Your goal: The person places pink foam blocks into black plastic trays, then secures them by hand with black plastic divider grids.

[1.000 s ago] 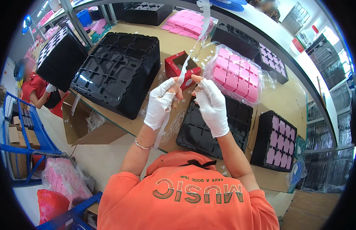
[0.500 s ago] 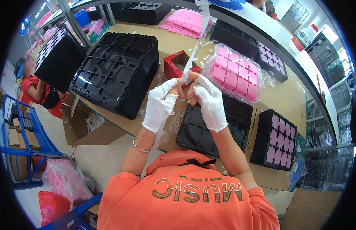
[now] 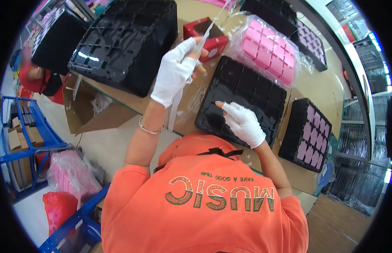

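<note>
My left hand [image 3: 175, 69], in a white glove with bare fingertips, is closed on a long narrow white strip [image 3: 207, 33]. The strip runs up past the fingers, and its lower end hangs below the wrist. In a matching glove, my right hand [image 3: 243, 122] is over the near part of a black moulded plastic tray [image 3: 250, 82]. Its fingers are drawn together and point left, with a small pale spot at the fingertips too small to name. Beyond my left hand sits a red open box [image 3: 212, 47].
Left stands a tall stack of black trays [image 3: 120, 50]; right, a black tray stack with pink pieces [image 3: 305, 135]. A plastic-wrapped pink block [image 3: 269, 50] lies behind the middle tray. An open carton [image 3: 99, 109] is at the table's left edge. Another person [image 3: 35, 80] is at far left.
My hands have come apart. The right has moved down and toward me over the black tray, while the left keeps the strip farther forward. The whole view has shifted.
</note>
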{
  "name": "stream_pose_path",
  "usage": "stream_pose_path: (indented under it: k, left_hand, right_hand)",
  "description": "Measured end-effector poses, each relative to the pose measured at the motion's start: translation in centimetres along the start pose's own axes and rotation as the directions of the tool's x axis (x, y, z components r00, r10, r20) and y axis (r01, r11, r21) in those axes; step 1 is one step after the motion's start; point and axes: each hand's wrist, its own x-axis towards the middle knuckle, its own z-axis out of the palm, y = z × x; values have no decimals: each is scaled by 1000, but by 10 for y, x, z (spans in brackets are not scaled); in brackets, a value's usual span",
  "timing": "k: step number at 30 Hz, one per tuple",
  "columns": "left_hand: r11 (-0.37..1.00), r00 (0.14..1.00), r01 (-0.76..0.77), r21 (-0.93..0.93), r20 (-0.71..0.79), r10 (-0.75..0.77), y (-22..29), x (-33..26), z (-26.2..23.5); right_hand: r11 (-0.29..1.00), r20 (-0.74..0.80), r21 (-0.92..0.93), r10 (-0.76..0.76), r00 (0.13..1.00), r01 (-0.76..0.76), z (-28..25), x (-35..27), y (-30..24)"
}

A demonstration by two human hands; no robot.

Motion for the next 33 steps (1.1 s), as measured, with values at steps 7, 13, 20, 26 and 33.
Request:
stream_pose_path:
  k: [7,13,20,26,33]
  left_hand:
    - [999,1000,4,49,-26,-3,-8,-2,11]
    - [998,999,-12,60,-30,14,-12,-8,12]
    - [999,998,11,48,-56,-8,-18,-4,8]
    - [995,996,88,-47,-2,-88,-14,-7,7]
    - [990,993,114,-86,-34,-117,-17,-9,3]
  right_hand:
    - [941,237,-337,102,966,-16,67,-28,41]
    - [806,323,-591,181,929,48,105,-38,54]
    - [756,352,-640,129,927,138,102,-39,57]
    - [959,175,-272,136,975,-85,39,9,24]
    - [944,302,-302,-36,953,131,-14,25,9]
